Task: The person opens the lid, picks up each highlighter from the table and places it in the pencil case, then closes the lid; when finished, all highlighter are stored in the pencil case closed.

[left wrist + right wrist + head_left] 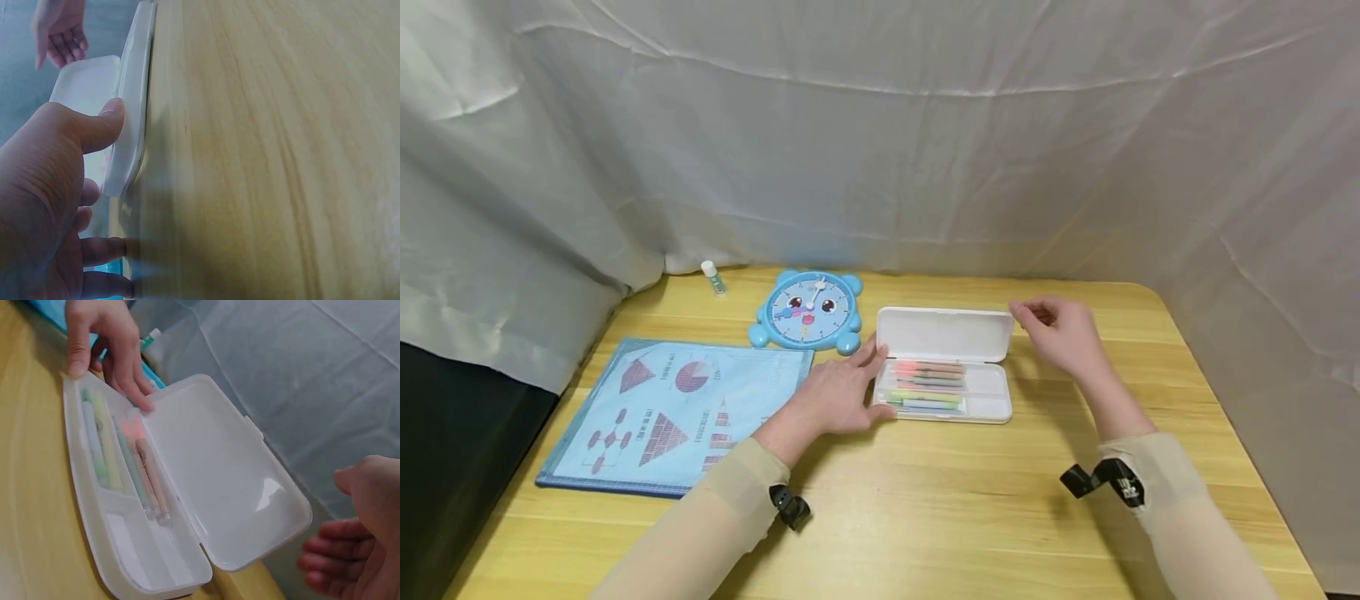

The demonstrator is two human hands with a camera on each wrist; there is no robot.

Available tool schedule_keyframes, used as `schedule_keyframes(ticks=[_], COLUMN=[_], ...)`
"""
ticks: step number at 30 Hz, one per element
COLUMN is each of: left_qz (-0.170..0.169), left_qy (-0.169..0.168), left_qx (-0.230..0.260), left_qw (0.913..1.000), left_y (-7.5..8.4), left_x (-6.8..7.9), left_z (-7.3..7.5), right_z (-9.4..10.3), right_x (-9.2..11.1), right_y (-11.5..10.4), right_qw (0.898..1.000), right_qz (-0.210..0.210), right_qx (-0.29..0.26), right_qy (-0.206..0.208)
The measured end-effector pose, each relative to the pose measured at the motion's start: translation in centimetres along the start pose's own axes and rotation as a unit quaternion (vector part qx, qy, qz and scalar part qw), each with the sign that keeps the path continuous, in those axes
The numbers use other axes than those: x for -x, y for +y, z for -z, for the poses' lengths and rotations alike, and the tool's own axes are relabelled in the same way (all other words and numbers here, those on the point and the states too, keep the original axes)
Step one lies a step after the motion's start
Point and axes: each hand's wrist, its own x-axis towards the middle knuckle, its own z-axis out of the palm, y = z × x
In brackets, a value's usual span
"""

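A white pencil case (988, 406) lies on the table with its lid (219, 469) raised. Pale highlighters and pens (109, 444) sit in the left part of its divided tray, several of them; the right part holds none. My left hand (842, 392) grips the case's left end, thumb at the front corner and index finger by the hinge side. Beside the lid's upper right corner is my right hand (1063, 333), its fingers loosely curled. In the right wrist view a gap shows between that hand (362, 531) and the lid.
A blue toy clock (808, 310) lies behind my left hand. Left of that hand is a light blue document folder (662, 408) with printed charts. A small white-capped glue stick (714, 279) stands or lies at the back left. Grey curtain (925, 167) borders the wooden table.
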Motion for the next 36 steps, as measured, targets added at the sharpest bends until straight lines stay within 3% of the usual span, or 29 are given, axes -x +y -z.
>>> schedule_keyframes(ticks=[6,11,26,36], left_qz=[0.001,0.0,0.005,0.039], left_qy=[0.002,0.004,-0.002,0.028], left_qx=[0.002,0.003,0.002,0.079], left_qw=[1.0,1.0,1.0,0.9957], left_y=[-0.1,-0.1,-0.1,0.0], left_x=[0.0,-0.1,-0.1,0.0], left_z=[-0.1,-0.2,-0.1,-0.3], right_z=[-0.4,-0.8,-1.8,-1.8], right_x=[-1.2,-1.4,-1.3,-1.1], right_y=[0.7,1.0,1.1,1.0], right_qw=[0.992,0.982,0.965,0.961], right_qz=[-0.087,-0.124,-0.169,-0.174], right_qx=[-0.046,-0.083,-0.127,-0.146], right_qy=[-0.083,-0.115,-0.153,-0.159])
